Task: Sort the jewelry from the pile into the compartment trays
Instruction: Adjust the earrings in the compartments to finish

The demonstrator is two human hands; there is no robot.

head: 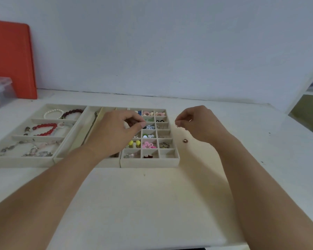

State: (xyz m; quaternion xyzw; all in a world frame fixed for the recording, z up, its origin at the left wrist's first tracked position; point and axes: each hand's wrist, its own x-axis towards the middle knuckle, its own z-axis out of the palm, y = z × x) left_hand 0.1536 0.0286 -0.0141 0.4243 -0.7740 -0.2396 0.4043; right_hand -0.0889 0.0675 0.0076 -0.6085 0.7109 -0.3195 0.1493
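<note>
Cream tray point(167, 162) is lying under the left hand point(119, 130), fingers curling, grip unclear. Right hand point(197, 123) is hovering beside it, pinching a tiny earring point(177, 125); its orientation is too small to tell.

left hand point(116, 130) curled, right hand point(197, 123) pinching

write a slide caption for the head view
Left hand hovers over the small-compartment tray; right hand pinches a tiny piece beside it.
</note>
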